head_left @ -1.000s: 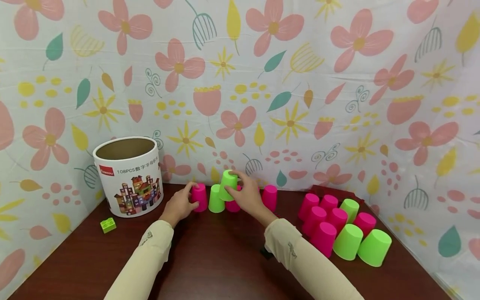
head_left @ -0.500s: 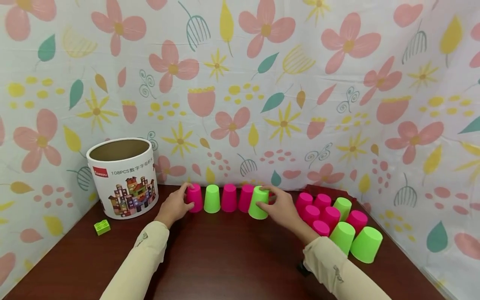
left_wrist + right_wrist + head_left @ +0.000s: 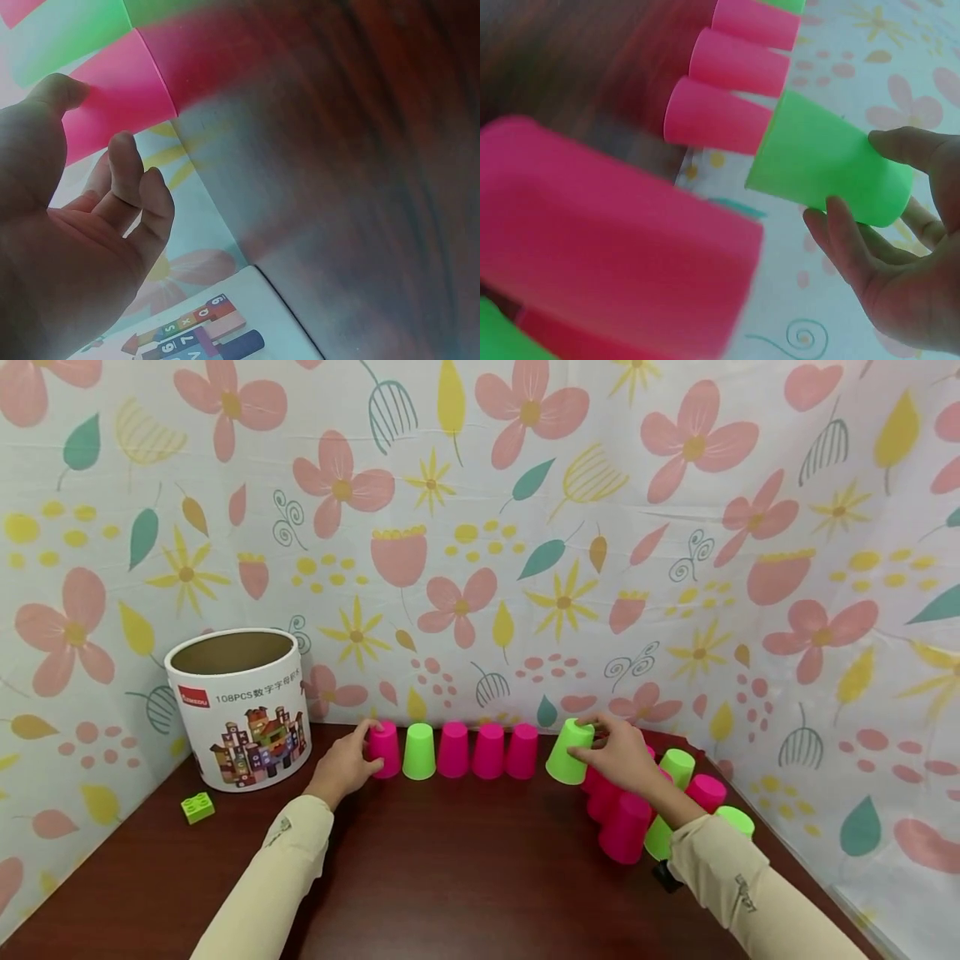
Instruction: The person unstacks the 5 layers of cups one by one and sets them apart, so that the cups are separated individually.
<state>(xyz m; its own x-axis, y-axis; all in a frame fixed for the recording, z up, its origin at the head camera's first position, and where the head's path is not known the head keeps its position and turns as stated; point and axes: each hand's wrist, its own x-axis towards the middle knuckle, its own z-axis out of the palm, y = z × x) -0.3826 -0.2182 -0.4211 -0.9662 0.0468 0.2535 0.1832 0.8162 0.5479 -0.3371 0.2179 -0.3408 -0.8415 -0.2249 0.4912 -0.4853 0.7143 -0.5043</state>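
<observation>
Head view: two hands work along the far side of the dark red-brown bench (image 3: 420, 877). Five upturned cups stand there in one row, four pink and one green. The left hand (image 3: 347, 766) is at the row's left end, its grip pinching the left-end pink cup (image 3: 386, 752), which stands upright on the bench. To the right come one green cup (image 3: 419, 753), then three pink cups (image 3: 488, 752). Right of these, a little apart, the right hand (image 3: 618, 756) has its grip closed about the held green cup (image 3: 567, 753), mouth down and tilted; whether its rim touches the bench cannot be told. Behind and below that arm, on the right, stands a cluster of upturned cups: three green ones (image 3: 677, 766) show, with several pink ones (image 3: 626, 828) whose number the arm hides. Far left is one white tub (image 3: 258, 735), with one lime brick (image 3: 197, 807) near it. Two pale sleeves (image 3: 258, 877) and one patterned cloth (image 3: 465, 527) complete the view.

Left wrist view: the left hand's thumb lies on the side of the left-end pink cup, and two fingertips show apart from it on the near side of the view. Parts of two further cups show, one green and one pink, and one printed side of the tub.

Right wrist view: the held green cup sits between the right hand's curved fingers. Three pink row cups and a sliver of one green show beyond; one large pink cup is blurred close by, with parts of one pink and one green below it.
</observation>
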